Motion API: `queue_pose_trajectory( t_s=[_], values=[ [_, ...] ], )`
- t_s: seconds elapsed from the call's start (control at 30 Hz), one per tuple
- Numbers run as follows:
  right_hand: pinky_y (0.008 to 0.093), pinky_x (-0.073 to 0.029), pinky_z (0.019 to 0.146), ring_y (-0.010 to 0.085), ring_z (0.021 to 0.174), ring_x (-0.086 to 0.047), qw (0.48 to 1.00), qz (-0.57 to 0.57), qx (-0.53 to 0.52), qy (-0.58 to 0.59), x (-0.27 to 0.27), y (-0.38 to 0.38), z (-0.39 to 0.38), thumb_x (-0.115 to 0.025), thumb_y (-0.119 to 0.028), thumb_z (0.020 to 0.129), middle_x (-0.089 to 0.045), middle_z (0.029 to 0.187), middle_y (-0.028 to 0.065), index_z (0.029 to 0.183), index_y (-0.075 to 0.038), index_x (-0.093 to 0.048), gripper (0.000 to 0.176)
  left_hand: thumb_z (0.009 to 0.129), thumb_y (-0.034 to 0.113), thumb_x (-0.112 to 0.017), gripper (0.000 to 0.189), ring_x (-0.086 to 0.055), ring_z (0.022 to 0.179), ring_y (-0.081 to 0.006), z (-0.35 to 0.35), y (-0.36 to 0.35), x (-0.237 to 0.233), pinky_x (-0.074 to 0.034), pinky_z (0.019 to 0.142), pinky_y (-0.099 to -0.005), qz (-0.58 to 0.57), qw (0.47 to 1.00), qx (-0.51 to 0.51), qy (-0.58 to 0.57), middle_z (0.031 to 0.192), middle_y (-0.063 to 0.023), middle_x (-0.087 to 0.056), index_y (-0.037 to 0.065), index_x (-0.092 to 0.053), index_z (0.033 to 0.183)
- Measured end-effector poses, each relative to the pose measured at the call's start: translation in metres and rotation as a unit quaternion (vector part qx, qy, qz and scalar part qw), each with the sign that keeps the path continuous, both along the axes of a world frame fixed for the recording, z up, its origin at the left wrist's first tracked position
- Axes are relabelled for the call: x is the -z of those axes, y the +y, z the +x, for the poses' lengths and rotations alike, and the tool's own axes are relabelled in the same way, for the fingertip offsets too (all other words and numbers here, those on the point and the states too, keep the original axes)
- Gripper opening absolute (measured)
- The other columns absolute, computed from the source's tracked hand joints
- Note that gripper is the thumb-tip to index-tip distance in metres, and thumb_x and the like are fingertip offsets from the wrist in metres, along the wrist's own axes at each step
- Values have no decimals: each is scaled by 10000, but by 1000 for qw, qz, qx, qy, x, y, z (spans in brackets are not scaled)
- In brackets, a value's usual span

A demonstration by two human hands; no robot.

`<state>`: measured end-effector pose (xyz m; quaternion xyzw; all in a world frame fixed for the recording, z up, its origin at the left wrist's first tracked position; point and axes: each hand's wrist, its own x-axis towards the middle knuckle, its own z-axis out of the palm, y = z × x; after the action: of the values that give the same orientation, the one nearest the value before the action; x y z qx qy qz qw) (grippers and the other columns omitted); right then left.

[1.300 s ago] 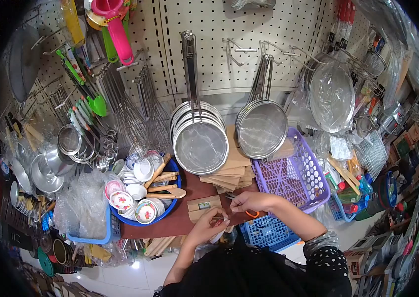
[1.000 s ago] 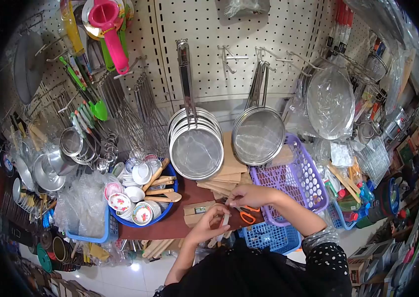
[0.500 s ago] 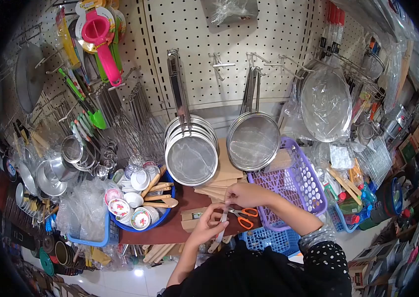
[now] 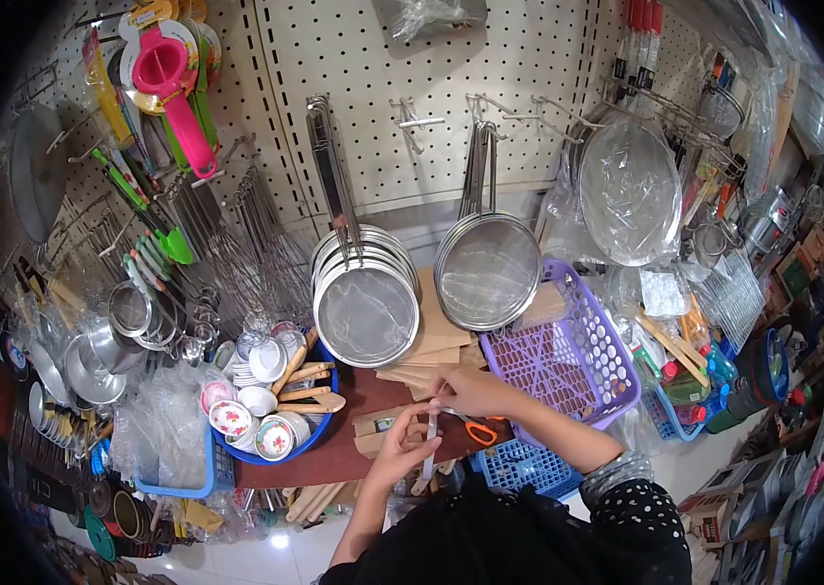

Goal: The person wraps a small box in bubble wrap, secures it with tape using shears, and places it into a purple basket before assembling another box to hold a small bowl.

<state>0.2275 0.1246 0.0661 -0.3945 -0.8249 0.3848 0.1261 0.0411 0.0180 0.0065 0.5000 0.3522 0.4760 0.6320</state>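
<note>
**A:** Head view: what do the hands hold, & where's the strip?

**B:** Pale strip [image 4: 430, 445] runs roughly up-down btwn the hands, nr the bench's front edge. L hand [image 4: 400, 450] grasps it w/ thumb & fingers; R hand [image 4: 466, 393] appears to pinch its top end, tho exact contact is too small to tell.

**A:** What's abt them?

**B:** On the bench [image 4: 300, 471], L of the hands: brown card [image 4: 368, 425], partly hidden by L hand. Just beside R hand: orange-handled scissors [image 4: 481, 433]. Beyond: cardboard sheets [image 4: 437, 337], nr round sieves [image 4: 368, 317]. Farther R, purple basket [image 4: 628, 398]; farther L, blue basin [image 4: 280, 459] w/ bowls & wooden spoons.

**A:** Best technique here?

**B:** My judgement: light, steady L pinch, so the strip doesn't crease; R fingertips at the very end only, no twisting. Hands close together = better control.

**A:** Risks?

**B:** If it's tacky (can't tell), it could fold on itself or cling to skin; so min. contact, gentle tension. Also mind the scissors' blades, nr R fingertips.
</note>
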Motion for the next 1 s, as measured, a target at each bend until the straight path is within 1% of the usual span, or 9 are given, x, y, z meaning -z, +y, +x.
queue_pose_trajectory(
  t_s=[0.13,0.23,0.33,0.43,0.53,0.57,0.67,0.77,1.0],
  values=[
    [316,-504,785,195,900,-645,982,-101,5,159,36,8,3,-647,-299,927,-638,1053,128,1154,-24,-493,388,866,-52,-646,558,-585,1098,-155,-4,-1,11,-509,859,-269,-2,1000,3,-27,1361,-53,-488,64,-430,1367],
    [322,-496,839,202,930,-633,919,-321,136,183,32,8,6,-638,-325,934,-629,1070,134,1190,-11,-479,435,863,-54,-649,557,-589,1094,-164,-6,-2,13,-507,868,-274,-19,999,1,-35,1367,-51,-484,70,-440,1365],
    [368,-496,887,263,974,-635,975,-138,173,22,123,13,14,-610,-283,934,-610,1135,159,1256,1,-449,459,863,-59,-646,561,-588,1092,-165,-11,-1,17,-505,868,-274,-23,999,-9,-34,1379,-49,-476,74,-442,1368],
    [383,-490,889,312,1040,-602,926,32,264,-269,195,-13,11,-593,-206,907,-564,1157,171,1153,-9,-541,320,862,-65,-643,564,-584,1098,-164,-14,-1,20,-504,861,-267,-15,999,-14,-44,1392,-50,-466,73,-441,1371],
    [383,-445,983,320,1223,-511,901,33,254,-350,199,-31,17,-550,-196,899,-495,1300,168,1186,-11,-555,341,860,-75,-636,569,-580,1106,-164,-19,-2,10,-505,849,-257,2,999,-28,-19,1400,-52,-460,67,-435,1373],
    [387,-386,1059,311,1333,-409,895,-29,265,-357,205,-27,18,-539,-192,911,-438,1385,133,1271,-33,-520,395,860,-80,-633,570,-579,1109,-164,-21,-3,6,-506,845,-254,7,999,-34,-5,1401,-53,-458,65,-432,1374],
    [408,-366,1083,307,1345,-400,896,-51,304,-321,223,-26,20,-529,-167,916,-420,1418,118,1338,-63,-487,437,859,-89,-624,577,-579,1110,-165,-26,-2,9,-509,834,-250,32,998,-45,-18,1406,-52,-451,58,-420,1378],
    [412,-354,1094,298,1346,-398,894,30,281,-347,204,-36,16,-510,-153,931,-378,1474,111,1358,-80,-475,435,858,-91,-624,589,-579,1111,-163,-30,-3,11,-510,830,-247,24,998,-53,-24,1415,-48,-442,56,-408,1386],
    [413,-370,1080,301,1337,-412,882,-53,311,-349,202,-27,15,-533,-214,936,-427,1444,146,1356,-65,-460,452,856,-61,-646,566,-523,1136,-133,-41,-5,13,-487,843,-237,-1,997,-76,-27,1379,-19,-452,60,-437,1368]
  ],
)
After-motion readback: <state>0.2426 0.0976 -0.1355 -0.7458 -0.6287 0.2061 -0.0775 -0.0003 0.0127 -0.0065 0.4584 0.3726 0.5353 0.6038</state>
